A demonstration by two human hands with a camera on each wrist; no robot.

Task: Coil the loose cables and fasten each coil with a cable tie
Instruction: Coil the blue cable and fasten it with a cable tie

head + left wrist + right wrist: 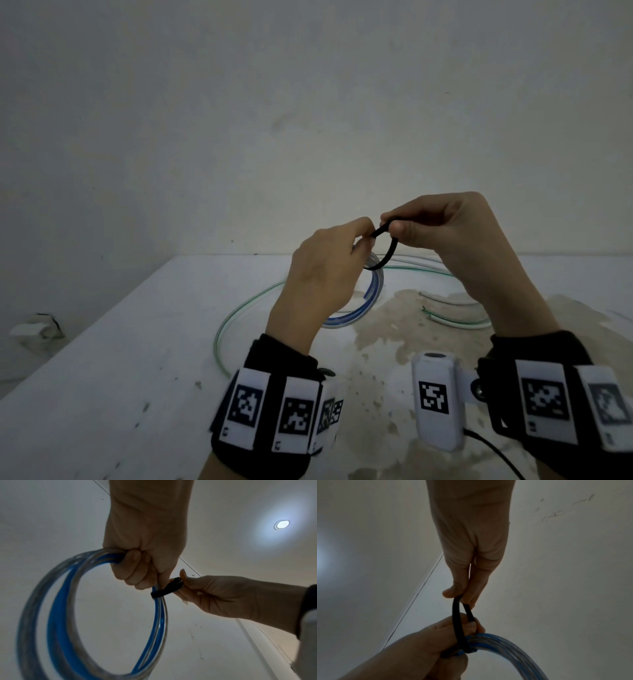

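Above the table (pixel 102 342), you're tying a coil.
Left hand (pixel 322 270) grips the blue coil (pixel 58 615); right hand (pixel 445 233) pinches the black tie (pixel 388 251).

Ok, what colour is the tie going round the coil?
Black; the cable tie shows best in the right wrist view.

Coil (pixel 356 308) above table (pixel 137 342), perhaps touching

We see a white tabletop (pixel 120 342) with a brownish stained patch (pixel 387 329) near its middle; loose green-tinted cables (pixel 236 305) curve across it, and short cable ends (pixel 448 318) lie by the stain
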